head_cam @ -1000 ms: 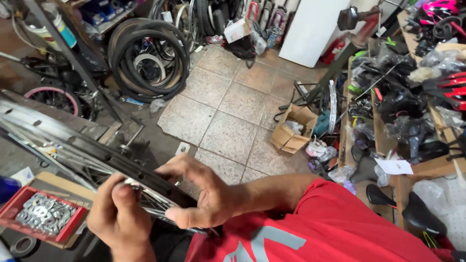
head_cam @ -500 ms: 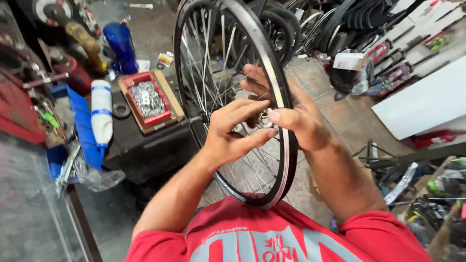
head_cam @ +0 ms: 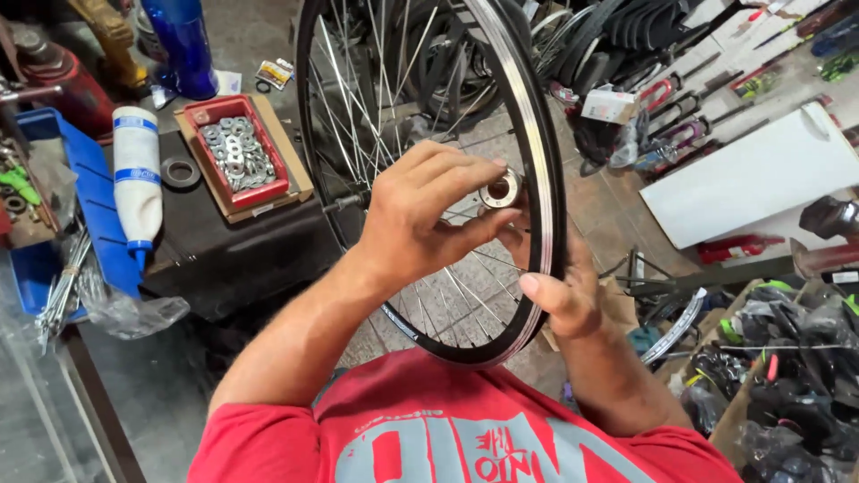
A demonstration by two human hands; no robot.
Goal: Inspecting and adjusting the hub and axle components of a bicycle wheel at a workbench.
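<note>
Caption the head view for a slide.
Left hand fingers the hub of an upright bicycle wheel; right hand steadies its rim.

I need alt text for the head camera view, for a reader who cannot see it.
A person's left hand grips the hub of a spoked bicycle wheel held upright, while the right hand steadies the rim. Beside it, a red tray of washers sits on a cluttered black workbench.

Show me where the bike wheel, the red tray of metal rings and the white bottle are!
bike wheel (head_cam: 548, 179), head view, on its shiny rim.
red tray of metal rings (head_cam: 279, 186), head view, on its right wall.
white bottle (head_cam: 136, 174), head view, on its body.
</note>
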